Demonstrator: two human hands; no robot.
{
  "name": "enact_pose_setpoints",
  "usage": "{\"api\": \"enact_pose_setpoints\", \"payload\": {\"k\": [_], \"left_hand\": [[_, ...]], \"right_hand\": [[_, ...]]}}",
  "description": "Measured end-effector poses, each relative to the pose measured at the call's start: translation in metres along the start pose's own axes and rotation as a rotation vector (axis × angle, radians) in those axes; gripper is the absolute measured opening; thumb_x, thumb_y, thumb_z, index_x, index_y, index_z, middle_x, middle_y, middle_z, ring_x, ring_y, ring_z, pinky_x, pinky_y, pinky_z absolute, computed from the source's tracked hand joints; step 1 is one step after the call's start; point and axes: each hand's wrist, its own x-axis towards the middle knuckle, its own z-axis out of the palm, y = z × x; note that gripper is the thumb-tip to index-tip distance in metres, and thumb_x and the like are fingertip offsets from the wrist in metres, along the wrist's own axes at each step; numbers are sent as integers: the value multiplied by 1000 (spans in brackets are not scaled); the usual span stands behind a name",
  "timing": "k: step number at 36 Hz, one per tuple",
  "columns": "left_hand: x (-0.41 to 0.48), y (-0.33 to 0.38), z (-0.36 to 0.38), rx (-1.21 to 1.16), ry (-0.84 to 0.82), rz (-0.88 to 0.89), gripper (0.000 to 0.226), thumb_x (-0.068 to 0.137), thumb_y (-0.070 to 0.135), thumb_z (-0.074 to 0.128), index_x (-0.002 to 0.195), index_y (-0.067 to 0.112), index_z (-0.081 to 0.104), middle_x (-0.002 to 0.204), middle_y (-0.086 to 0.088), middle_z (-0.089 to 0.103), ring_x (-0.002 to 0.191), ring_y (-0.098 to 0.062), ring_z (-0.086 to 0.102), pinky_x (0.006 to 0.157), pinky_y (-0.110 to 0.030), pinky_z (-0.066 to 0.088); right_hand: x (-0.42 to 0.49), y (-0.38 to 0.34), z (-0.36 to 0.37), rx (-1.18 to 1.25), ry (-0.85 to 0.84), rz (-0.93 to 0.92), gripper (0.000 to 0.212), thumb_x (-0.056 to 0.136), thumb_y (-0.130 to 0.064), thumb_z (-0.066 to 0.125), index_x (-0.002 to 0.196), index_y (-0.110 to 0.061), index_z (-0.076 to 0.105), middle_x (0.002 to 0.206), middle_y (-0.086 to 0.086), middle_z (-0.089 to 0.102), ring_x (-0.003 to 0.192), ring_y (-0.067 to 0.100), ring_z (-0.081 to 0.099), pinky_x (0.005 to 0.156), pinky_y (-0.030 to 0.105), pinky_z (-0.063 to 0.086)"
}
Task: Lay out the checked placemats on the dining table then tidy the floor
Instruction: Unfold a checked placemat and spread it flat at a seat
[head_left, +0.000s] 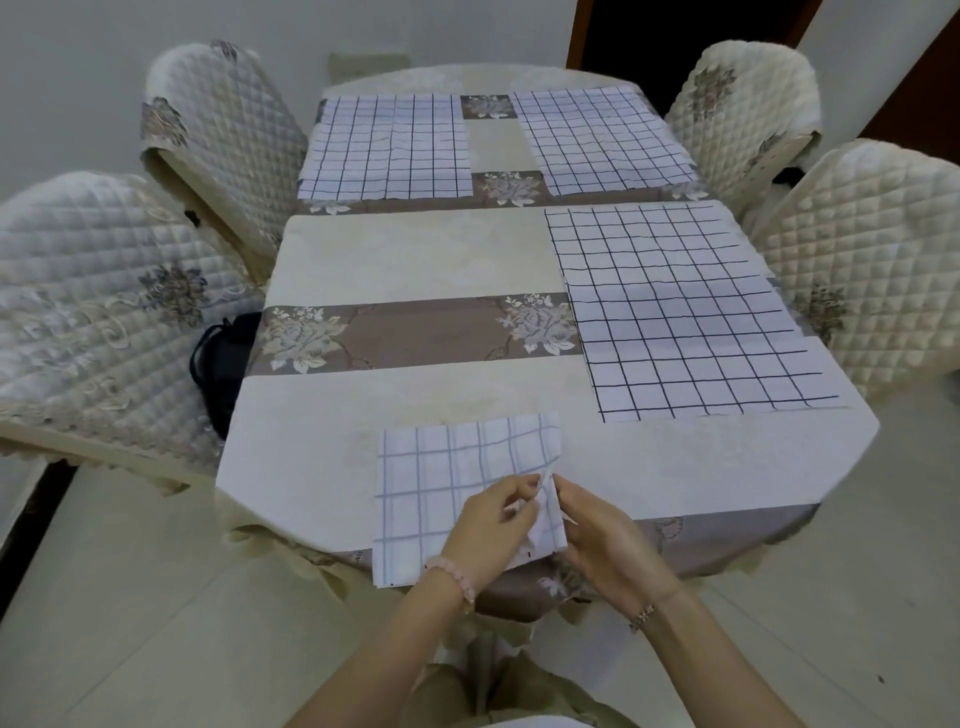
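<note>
left hand (488, 530), right hand (608, 545) pinching folded placemat (441, 483) corner

Bare table (415, 254) ctr-L; chairs (104, 291) alongside.

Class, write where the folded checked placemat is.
In the head view, the folded placemat lies at the near edge of the table, the left hand and right hand pinching its right side.

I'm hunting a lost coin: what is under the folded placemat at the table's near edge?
Only tablecloth shows around the folded placemat; the left hand and right hand pinch its right edge. Anything beneath it is covered.
</note>
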Motion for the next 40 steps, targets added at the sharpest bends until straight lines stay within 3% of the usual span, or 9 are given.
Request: {"api": "enact_pose_setpoints", "payload": {"k": [6,9,13,15,19,26,31,36,40], "left_hand": [[6,-3,-8,-215,75,-47,12,89,14,59,81,7,63,98,13,67,89,9,62,75,-7,48],[7,-7,-18,-246,188,-83,15,89,16,59,76,11,55,76,5,60,74,-9,59,71,-19,48],[10,-13,-46,-284,343,-118,18,92,16,54,74,17,51,77,-8,51,72,-20,48,69,-36,44],[14,-14,-66,-324,434,-132,20,92,14,54,73,17,51,74,-8,49,68,-18,46,61,-31,43],[22,-17,-105,-253,555,-68,19,90,11,58,72,16,53,71,-5,53,68,-16,46,58,-28,40],[35,-9,-146,-128,595,0,19,89,6,57,72,11,52,68,-2,49,63,-8,41,49,-4,34],[45,-17,-154,-55,548,-58,16,89,9,59,73,12,55,76,-5,57,71,-12,49,62,-18,39],[57,-32,-151,-47,590,-144,9,90,10,56,84,3,57,79,-8,55,78,-19,48,62,-19,37],[65,-42,-151,-108,660,-233,10,91,12,53,91,2,56,82,-8,54,83,-19,48,66,-24,38]], "right_hand": [[2,7,0,-161,151,-46,30,87,0,59,114,-11,65,108,10,72,98,23,69,74,29,57],[5,7,-6,-231,235,-37,18,85,-4,63,103,-3,69,104,18,71,96,30,69,77,36,58],[9,3,-24,-244,321,-17,18,85,-12,66,98,-1,70,104,20,71,102,36,65,86,44,55],[11,-2,-34,-261,348,-22,21,84,-14,67,100,-2,70,105,18,71,102,35,65,87,46,55],[13,-19,-51,-278,387,-53,23,86,-16,65,105,-4,68,100,12,71,81,23,65,57,23,55],[26,-53,-62,-329,452,-147,11,87,-12,63,96,-7,67,88,1,66,76,9,59,54,6,50],[47,-61,-69,-394,479,-172,3,84,-18,68,83,-17,71,94,4,71,94,26,65,90,37,52],[58,-60,-69,-367,468,-74,24,86,-25,66,102,-8,69,93,9,69,81,23,63,78,34,51],[59,-50,-73,-371,413,18,34,86,-27,65,112,-7,64,103,14,71,92,32,67,86,45,54]]}}
